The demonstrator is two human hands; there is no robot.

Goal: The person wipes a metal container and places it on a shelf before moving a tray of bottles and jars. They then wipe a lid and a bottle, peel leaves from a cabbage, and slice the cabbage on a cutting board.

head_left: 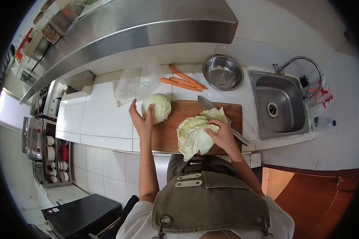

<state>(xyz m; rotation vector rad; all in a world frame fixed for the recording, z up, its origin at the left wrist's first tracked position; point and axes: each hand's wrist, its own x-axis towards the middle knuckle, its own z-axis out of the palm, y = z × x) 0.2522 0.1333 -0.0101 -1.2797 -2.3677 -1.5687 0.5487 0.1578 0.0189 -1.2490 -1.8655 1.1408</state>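
Note:
My left hand (143,121) is at the left edge of the cutting board (159,135), fingers spread, with the thumb against or just in front of a pale green cabbage head (160,107). The cabbage sits partly on the board's upper left corner. Loose cabbage leaves (193,137) lie over the right half of the board and hang past its near edge. My right hand (221,135) pinches these leaves between thumb and fingers. A knife (205,103) lies slantwise on the board, its middle hidden under the leaves and my hand, its handle pointing to the lower right.
Three carrots (183,81) lie behind the board, beside a clear plastic bag (137,81). A steel bowl (223,73) stands at the back, left of the sink (281,107) and its faucet (307,59). Overhead runs a steel shelf (147,34). Bottles (323,105) stand right of the sink.

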